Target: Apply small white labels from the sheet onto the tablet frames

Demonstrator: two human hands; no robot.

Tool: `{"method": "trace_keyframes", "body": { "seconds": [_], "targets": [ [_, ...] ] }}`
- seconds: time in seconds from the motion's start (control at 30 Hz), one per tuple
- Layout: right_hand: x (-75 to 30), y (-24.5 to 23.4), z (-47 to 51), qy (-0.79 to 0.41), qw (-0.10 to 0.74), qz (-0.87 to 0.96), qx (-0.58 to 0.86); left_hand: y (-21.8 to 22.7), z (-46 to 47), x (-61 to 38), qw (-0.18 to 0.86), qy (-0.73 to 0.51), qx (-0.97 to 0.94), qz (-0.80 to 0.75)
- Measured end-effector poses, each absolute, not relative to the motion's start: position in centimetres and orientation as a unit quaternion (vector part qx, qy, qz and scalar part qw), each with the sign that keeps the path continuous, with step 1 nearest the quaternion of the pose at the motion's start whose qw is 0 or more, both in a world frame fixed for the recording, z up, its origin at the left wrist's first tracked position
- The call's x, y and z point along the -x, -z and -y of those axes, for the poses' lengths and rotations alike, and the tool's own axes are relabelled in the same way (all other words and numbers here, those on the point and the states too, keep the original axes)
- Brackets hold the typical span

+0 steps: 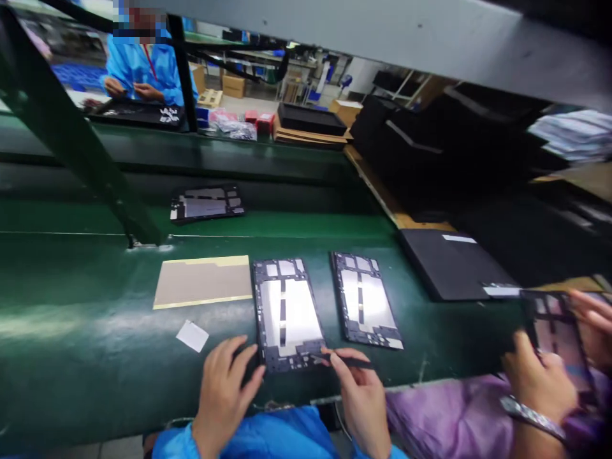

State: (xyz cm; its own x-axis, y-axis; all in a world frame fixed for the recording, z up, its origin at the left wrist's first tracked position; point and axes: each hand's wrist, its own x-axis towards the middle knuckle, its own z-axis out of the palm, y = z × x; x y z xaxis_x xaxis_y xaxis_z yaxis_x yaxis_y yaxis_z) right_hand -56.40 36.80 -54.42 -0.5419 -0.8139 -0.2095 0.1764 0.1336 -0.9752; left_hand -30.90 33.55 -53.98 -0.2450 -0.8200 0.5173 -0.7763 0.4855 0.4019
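Right hand (361, 389): closed on a slim dark tool (356, 362), pinched between thumb and fingers; the tip is at the near right corner of the unit (292, 312) (exact contact point too small to read). Left hand (227, 379): holding nothing visible, fingers spread and curved, at the unit's near left corner; cannot tell whether the fingertips touch it.

Unit lies flat, pale inner face up in a dark frame, close to the near edge of the green bench (71, 363). Second unit (368, 299), similar, flat to its right, a narrow gap between. Left of the first: tan sheet (203, 282) with yellow borders, its right end just beside the unit's far left corner; white card (192, 336) nearer the bench's near edge.

Further out: third unit (208, 203) toward the far side, beyond a pale seam. Black panel (454, 264) at the bench's right edge. Near right corner: a co-worker in purple holds another unit (559, 338). Across the bench, a person in blue (143, 70) sits behind a black tray (138, 115).
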Motion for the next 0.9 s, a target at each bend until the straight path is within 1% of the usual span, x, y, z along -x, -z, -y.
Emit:
{"method": "trace_keyframes", "body": {
  "seconds": [0.17,0.33,0.53,0.9],
  "targets": [
    [54.5,56.0,-39.5,0.610,0.372,-0.639,0.287,55.0,-32.8,36.7,0.331,0.119,-0.418,0.838],
    [53.4,56.3,-39.5,0.594,0.340,-0.647,0.336,56.1,-32.2,36.9,0.347,0.157,-0.419,0.825],
    [53.0,57.0,-40.1,0.571,0.311,-0.650,0.393,55.8,-32.3,36.7,0.347,0.173,-0.419,0.821],
    [52.9,56.5,-40.0,0.588,0.285,-0.629,0.421,55.7,-32.4,36.7,0.342,0.179,-0.420,0.821]
  ]
}}
